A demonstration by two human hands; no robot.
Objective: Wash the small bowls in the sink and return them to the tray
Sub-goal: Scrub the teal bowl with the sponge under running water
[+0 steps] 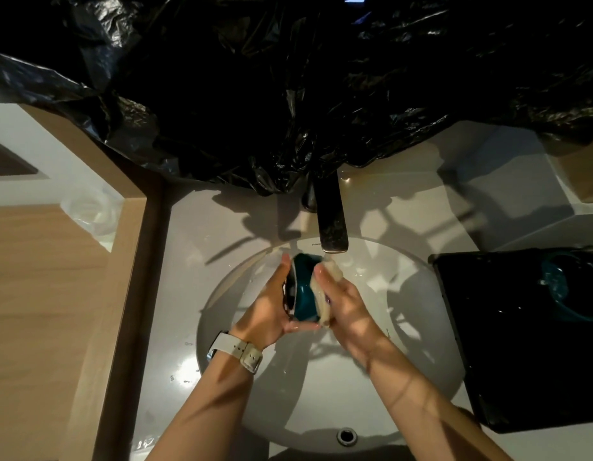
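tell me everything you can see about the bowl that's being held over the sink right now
The bowl is small and round, teal on the outside, glossy like glazed ceramic, with a paler rim. It is tipped on its side, opening facing the left hand, which cups it by the rim. The right hand presses a pale sponge against its outer wall. It sits above the white sink, just below the tap. Its inside is hidden.
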